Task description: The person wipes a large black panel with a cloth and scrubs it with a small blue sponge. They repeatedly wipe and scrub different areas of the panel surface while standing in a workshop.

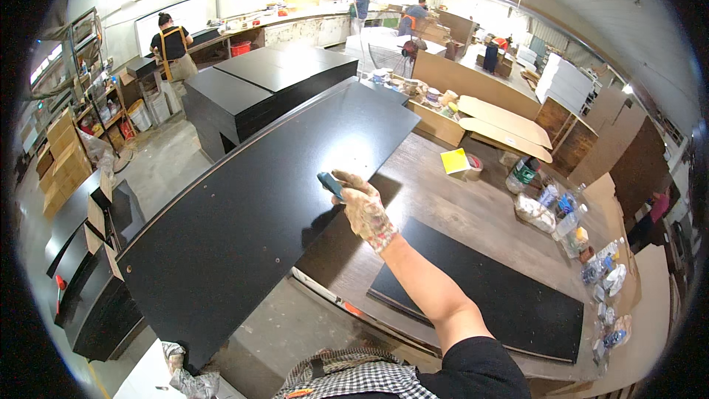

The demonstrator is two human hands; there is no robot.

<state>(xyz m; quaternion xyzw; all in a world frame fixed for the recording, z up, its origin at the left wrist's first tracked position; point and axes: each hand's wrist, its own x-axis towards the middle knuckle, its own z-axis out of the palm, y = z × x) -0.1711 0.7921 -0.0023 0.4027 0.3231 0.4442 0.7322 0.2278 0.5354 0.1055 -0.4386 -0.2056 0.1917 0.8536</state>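
My right hand (362, 210), in a stained patterned work glove, is closed round a small dark blue tool (330, 186) whose exact kind I cannot make out. It is over the right edge of a long black panel (244, 214). Several small holes dot that panel, which slants from the far table area down to the lower left. A second black panel (480, 288) lies on the brown worktable (436, 192), partly beneath my right forearm. My left hand does not show clearly. Crumpled grey plastic (193, 383) lies by the panel's near end.
Stacked black boards (266, 81) stand beyond the long panel. On the table are a yellow card (455, 161), a tape roll (473, 168) and several bottles (570, 220) along the right. More dark boards (103, 303) stand at left. A person (173, 48) works by the far wall.
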